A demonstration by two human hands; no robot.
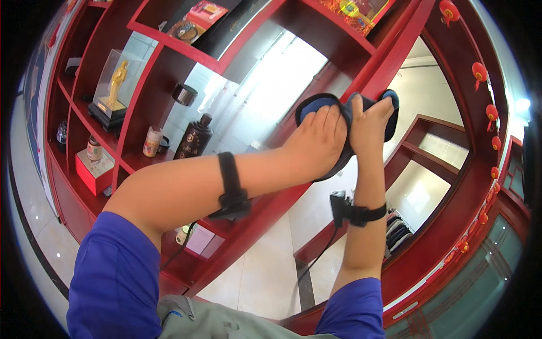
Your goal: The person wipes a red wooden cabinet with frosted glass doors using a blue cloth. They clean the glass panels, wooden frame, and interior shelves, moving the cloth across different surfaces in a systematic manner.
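Note:
My left hand [322,135] is at upper center, fingers together and bent over a blue padded piece with black edging [310,105], maybe a cloth or mitt. My right hand [368,121] is just right of it, thumb and fingers closed on the dark part of the same piece or a matching one [388,130]; I cannot tell which. The padded material lies against or very near a red wooden upright [392,56]. Both forearms wear black straps with small devices and cables.
Red shelving [127,25] at left holds a gold figurine [116,85], a dark bottle [193,138], small jars [151,141] and a red box [93,169]. Right are an opening showing another room with hanging clothes [395,231], red lantern strings [479,73] and a glazed door [480,271].

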